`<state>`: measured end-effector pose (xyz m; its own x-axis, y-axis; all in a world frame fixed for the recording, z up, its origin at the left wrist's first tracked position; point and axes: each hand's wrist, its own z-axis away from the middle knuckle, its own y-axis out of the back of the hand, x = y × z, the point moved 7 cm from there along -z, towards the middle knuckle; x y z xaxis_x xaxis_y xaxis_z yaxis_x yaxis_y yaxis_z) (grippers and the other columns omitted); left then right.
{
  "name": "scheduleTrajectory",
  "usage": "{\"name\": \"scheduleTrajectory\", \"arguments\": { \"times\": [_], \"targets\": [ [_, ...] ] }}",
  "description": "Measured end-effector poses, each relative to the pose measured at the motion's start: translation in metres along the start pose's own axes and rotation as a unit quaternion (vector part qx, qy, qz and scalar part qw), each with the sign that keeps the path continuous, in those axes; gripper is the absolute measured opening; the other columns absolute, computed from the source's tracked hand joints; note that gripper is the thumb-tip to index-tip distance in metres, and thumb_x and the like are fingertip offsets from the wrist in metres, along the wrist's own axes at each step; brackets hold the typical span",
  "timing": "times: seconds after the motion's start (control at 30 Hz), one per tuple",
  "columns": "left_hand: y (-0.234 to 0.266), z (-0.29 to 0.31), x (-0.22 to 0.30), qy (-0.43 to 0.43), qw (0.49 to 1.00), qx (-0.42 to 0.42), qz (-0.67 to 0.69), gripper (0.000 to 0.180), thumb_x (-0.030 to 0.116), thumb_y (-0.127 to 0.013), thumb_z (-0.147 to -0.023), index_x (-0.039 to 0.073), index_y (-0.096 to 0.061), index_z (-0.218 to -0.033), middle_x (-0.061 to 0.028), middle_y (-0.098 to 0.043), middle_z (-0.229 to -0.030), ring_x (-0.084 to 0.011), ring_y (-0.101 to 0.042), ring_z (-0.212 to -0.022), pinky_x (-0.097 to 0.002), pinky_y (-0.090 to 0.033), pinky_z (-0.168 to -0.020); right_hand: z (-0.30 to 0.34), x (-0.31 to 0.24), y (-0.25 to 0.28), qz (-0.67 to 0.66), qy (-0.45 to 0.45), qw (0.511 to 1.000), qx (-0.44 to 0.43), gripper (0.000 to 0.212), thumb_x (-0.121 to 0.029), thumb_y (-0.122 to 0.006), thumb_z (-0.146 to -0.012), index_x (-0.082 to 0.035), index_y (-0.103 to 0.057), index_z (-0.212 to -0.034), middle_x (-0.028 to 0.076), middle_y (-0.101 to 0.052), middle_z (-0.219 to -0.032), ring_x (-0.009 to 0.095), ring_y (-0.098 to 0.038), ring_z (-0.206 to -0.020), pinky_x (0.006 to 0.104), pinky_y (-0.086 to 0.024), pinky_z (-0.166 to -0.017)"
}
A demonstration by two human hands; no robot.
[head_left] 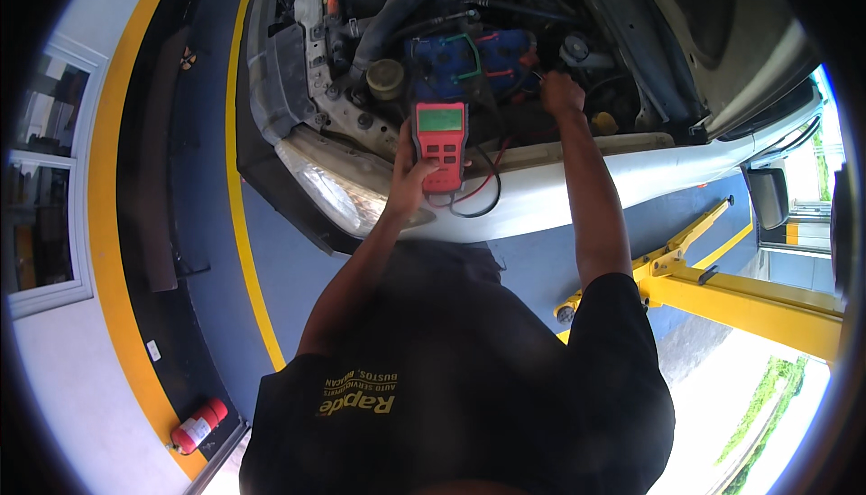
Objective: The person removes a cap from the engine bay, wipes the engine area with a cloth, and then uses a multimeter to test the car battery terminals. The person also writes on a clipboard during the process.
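Note:
My left hand point(409, 184) grips a red handheld battery tester point(443, 159) with a lit green screen, held over the front edge of the engine bay. A red and a black test lead point(495, 197) loop from the tester's lower end. Behind it sits a blue car battery point(437, 69), with a green strap point(475, 55) across its top. My right hand point(563, 93) is closed beside the battery's right end, near a red piece at the terminal. What its fingers hold is too small and dark to make out.
A silver car's fender point(532, 179) and headlight point(327, 190) lie between me and the engine bay. The raised hood point(722, 26) is at the right. A yellow lift arm point(740, 301) stands at right; a red fire extinguisher point(199, 425) is by the left wall.

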<state>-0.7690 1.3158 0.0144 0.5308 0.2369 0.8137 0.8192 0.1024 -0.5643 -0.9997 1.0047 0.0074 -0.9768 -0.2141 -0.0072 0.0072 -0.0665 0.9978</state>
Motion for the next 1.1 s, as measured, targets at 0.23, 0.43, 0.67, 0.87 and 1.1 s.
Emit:
{"name": "scheduleTrajectory", "arguments": {
  "times": [0.23, 0.43, 0.67, 0.87, 1.1],
  "targets": [
    [-0.001, -0.002, 0.001, -0.005, 1.0, -0.015, -0.003, 0.088, 0.004, -0.053, -0.085, 0.005, -0.021, -0.167, -0.0278, -0.064, -0.144, -0.0468, -0.078, -0.111, -0.0533, -0.068, -0.095, -0.006, 0.003, -0.007, 0.002, 0.005, 1.0, -0.006, 0.031, -0.037, -0.069, -0.107, -0.012, -0.079, -0.122, 0.021, -0.077, -0.128, 0.043, -0.074, -0.122, 0.0552, -0.06, -0.101],
    [-0.001, -0.002, 0.001, 0.0, 1.0, -0.007, -0.004, 0.087, 0.003, -0.053, -0.085, 0.005, -0.022, -0.167, -0.0276, -0.064, -0.145, -0.0473, -0.077, -0.113, -0.0546, -0.067, -0.097, -0.007, 0.005, -0.009, -0.009, 0.009, 1.0, 0.003, 0.03, -0.037, -0.071, -0.106, -0.013, -0.078, -0.123, 0.021, -0.077, -0.127, 0.043, -0.074, -0.122, 0.0554, -0.06, -0.1],
    [-0.002, -0.001, 0.0, 0.002, 1.0, -0.008, 0.014, 0.089, 0.003, -0.053, -0.086, 0.005, -0.02, -0.169, -0.0282, -0.062, -0.146, -0.0481, -0.076, -0.115, -0.0583, -0.065, -0.102, -0.007, 0.004, -0.009, 0.0, 0.011, 1.0, -0.002, 0.028, -0.036, -0.072, -0.105, -0.014, -0.078, -0.122, 0.021, -0.078, -0.124, 0.042, -0.075, -0.121, 0.0547, -0.061, -0.099],
    [-0.001, 0.0, -0.001, 0.011, 1.0, -0.005, 0.007, 0.088, 0.003, -0.053, -0.088, 0.005, -0.019, -0.17, -0.0285, -0.062, -0.146, -0.0483, -0.077, -0.112, -0.058, -0.065, -0.1, -0.007, 0.005, -0.012, -0.005, 0.029, 0.999, 0.014, 0.025, -0.032, -0.071, -0.105, -0.013, -0.08, -0.117, 0.019, -0.079, -0.123, 0.041, -0.077, -0.117, 0.0533, -0.062, -0.097],
    [-0.004, -0.001, 0.0, 0.017, 0.999, -0.015, 0.023, 0.086, 0.002, -0.052, -0.088, 0.005, -0.021, -0.168, -0.0287, -0.063, -0.145, -0.0485, -0.077, -0.112, -0.0579, -0.065, -0.1, -0.003, 0.002, -0.005, 0.012, 0.022, 1.0, -0.001, 0.026, -0.033, -0.071, -0.105, -0.013, -0.08, -0.118, 0.02, -0.079, -0.123, 0.042, -0.076, -0.118, 0.0544, -0.062, -0.098]
  ]
}}
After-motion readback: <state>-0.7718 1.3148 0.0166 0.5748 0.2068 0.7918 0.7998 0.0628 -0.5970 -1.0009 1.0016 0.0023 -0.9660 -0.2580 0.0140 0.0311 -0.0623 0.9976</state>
